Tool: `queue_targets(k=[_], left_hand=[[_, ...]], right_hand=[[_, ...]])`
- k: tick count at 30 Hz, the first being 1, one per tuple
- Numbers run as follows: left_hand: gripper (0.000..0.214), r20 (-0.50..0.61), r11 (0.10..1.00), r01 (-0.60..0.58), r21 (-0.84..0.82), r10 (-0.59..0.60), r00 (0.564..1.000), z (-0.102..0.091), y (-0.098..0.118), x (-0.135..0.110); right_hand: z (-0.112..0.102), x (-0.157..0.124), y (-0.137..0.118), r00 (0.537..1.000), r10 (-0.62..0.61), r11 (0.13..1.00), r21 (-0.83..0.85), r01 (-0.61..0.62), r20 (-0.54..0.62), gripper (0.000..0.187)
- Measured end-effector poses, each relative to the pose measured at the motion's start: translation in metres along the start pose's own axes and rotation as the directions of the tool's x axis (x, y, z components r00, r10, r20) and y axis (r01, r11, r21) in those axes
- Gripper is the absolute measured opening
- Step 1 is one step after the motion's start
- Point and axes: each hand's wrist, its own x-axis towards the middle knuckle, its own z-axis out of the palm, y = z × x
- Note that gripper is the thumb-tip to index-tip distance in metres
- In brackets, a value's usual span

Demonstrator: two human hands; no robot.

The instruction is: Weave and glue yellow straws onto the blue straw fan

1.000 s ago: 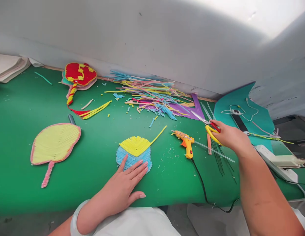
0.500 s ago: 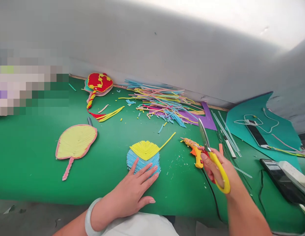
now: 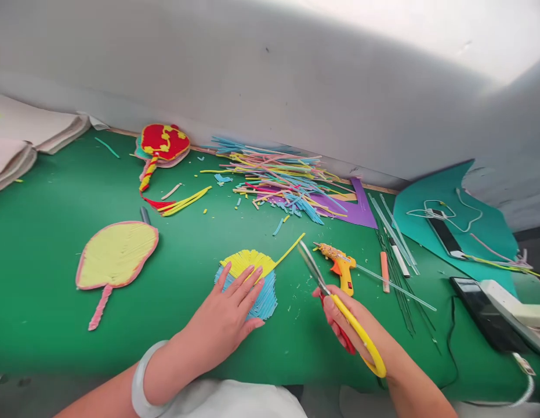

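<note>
A piece of yellow and blue pipe cleaners (image 3: 266, 293) lies on the green table. My left hand (image 3: 228, 307) rests flat on it, fingers stretched and somewhat spread, covering part of both colours. From the piece's upper right edge one yellow pipe cleaner (image 3: 291, 248) sticks out. My right hand (image 3: 350, 316) grips scissors (image 3: 359, 331) with yellow and red handles. Their blades point up and left, the tips close to that yellow strand's end; I cannot tell whether they touch. An orange glue gun (image 3: 339, 264) lies just beyond the scissors.
A yellow leaf-shaped fan (image 3: 117, 255) lies left, a red fan (image 3: 165, 142) farther back. Many loose pipe cleaners (image 3: 278, 174) are piled by the wall. To the right are glue sticks (image 3: 395, 232), dark wires (image 3: 400, 302), a teal sheet (image 3: 413, 200) and a phone (image 3: 482, 313).
The scissors have come left and down, their blades swinging toward the protruding yellow strand. My left hand has shifted up over the yellow part. The camera view has turned slightly.
</note>
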Motion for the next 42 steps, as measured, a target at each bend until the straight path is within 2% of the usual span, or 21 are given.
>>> queue_targets(k=[3, 8, 16, 27, 34, 42], left_hand=[[0.062, 0.020, 0.999, 0.006, 0.035, -0.007, 1.000, 0.012, -0.003, -0.003], [0.069, 0.020, 0.999, 0.016, 0.042, -0.017, 1.000, 0.021, -0.008, -0.009], [0.073, 0.030, 0.999, 0.022, -0.027, -0.021, 0.999, 0.024, -0.013, -0.009], [0.076, 0.027, 0.999, -0.022, -0.039, 0.023, 0.999, 0.023, -0.018, -0.004], [0.076, 0.045, 0.997, -0.010, -0.082, 0.014, 0.999, 0.022, -0.020, -0.003], [0.071, 0.025, 0.999, -0.035, -0.037, 0.036, 0.999, 0.025, -0.018, -0.003]], right_hand=[[-0.003, -0.010, -0.004, 0.991, 0.094, 0.992, -0.087, -0.086, 0.090, 0.063], [-0.003, -0.003, -0.006, 0.962, 0.165, 0.970, -0.212, -0.119, 0.216, 0.064], [0.006, 0.010, -0.019, 0.942, 0.202, 0.973, -0.164, -0.162, 0.269, 0.067], [0.022, 0.016, -0.018, 0.952, 0.204, 0.977, -0.102, -0.185, 0.230, 0.063], [0.031, 0.014, -0.024, 0.961, 0.187, 0.982, -0.077, -0.175, 0.202, 0.053], [0.041, 0.016, -0.022, 0.984, 0.149, 0.984, -0.107, -0.139, 0.092, 0.053]])
